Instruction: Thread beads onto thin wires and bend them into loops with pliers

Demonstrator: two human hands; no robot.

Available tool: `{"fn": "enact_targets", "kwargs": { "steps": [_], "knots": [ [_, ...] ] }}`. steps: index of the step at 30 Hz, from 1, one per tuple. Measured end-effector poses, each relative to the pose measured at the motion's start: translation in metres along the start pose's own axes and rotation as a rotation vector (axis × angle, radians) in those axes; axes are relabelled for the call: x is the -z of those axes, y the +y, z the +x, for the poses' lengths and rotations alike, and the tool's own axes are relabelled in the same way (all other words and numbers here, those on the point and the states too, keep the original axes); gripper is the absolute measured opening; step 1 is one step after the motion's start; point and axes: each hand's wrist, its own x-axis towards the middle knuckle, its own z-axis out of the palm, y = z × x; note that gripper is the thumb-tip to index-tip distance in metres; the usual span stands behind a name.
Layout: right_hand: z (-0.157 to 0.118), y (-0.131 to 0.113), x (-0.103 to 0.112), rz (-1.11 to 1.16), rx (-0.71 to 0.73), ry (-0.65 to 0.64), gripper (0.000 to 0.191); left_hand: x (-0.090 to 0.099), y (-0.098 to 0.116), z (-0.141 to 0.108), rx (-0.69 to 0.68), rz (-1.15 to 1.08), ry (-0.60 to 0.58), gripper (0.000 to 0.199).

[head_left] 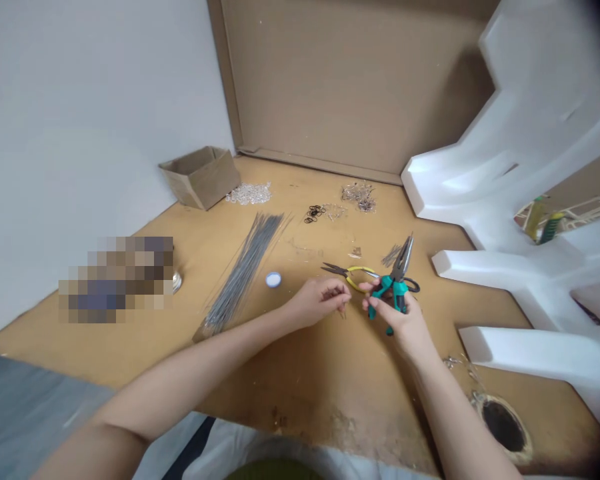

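My right hand (405,323) grips long-nose pliers (401,261) with teal and black handles, their metal jaws pointing up and away from me. Just left of it, my left hand (320,301) is closed in a pinch above the table; whatever its fingertips hold is too small to make out. Behind the hands lie yellow-handled pliers (353,272), partly hidden by my right hand. A bundle of thin straight metal wires (245,273) rests left of my left hand, near a small white round lid or dish (273,279) with a blue rim.
At the back left stands an open cardboard box (200,177) beside a pile of clear small pieces (250,193). Black rings (314,213), small metal bits (360,195) and short wires (392,255) lie farther back. White foam blocks (505,267) edge the right, near a round hole (503,427).
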Motion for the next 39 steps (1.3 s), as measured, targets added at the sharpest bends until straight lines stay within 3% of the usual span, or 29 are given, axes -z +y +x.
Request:
{"fn": "enact_targets", "kwargs": {
  "steps": [6,9,14,22,30,34,37,39],
  "knots": [
    [-0.008,-0.002,-0.008,-0.056,0.065,-0.102,0.021,-0.003,0.004,-0.002,-0.196,0.382,-0.080,0.018],
    [-0.009,-0.004,-0.007,-0.093,0.069,-0.115,0.020,-0.001,0.006,-0.002,-0.246,0.447,-0.119,0.019],
    [-0.007,-0.007,-0.005,-0.048,0.036,-0.156,0.022,0.000,0.005,-0.002,-0.274,0.445,-0.142,0.021],
    [-0.007,-0.007,-0.004,-0.024,0.016,-0.149,0.027,-0.005,0.002,-0.004,-0.162,0.450,-0.138,0.016],
    [-0.006,-0.007,0.004,-0.045,0.052,-0.055,0.027,0.002,0.007,-0.007,-0.249,0.500,-0.061,0.023],
    [-0.005,-0.004,0.003,-0.048,0.046,-0.058,0.028,-0.001,-0.001,-0.005,-0.263,0.581,-0.134,0.025],
    [-0.004,-0.002,0.003,-0.059,0.046,-0.059,0.029,-0.003,-0.004,-0.002,-0.247,0.514,-0.126,0.027],
    [-0.004,-0.001,0.003,-0.078,0.045,-0.052,0.028,-0.002,-0.003,-0.002,-0.183,0.350,-0.097,0.030]
  ]
}}
